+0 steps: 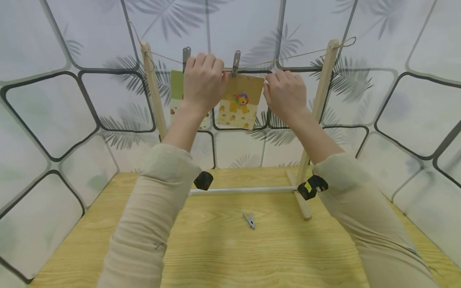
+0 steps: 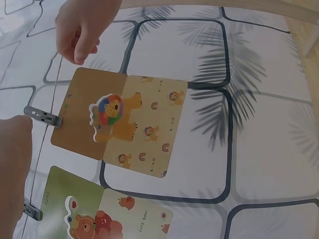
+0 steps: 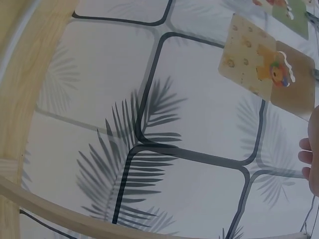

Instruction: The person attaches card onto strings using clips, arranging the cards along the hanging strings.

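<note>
Tan-and-cream lion card [image 1: 242,106], round-cornered, hangs upper centre from 1 metal clothespin [image 1: 236,63]; left hand [image 1: 204,81] and right hand [image 1: 287,95] flank it, fingers curled; I cannot tell whether they grip anything.

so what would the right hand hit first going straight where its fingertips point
The right hand would probably meet the lion card; its corner lies just past the fingertips in the left wrist view, though depth is unclear.
</note>
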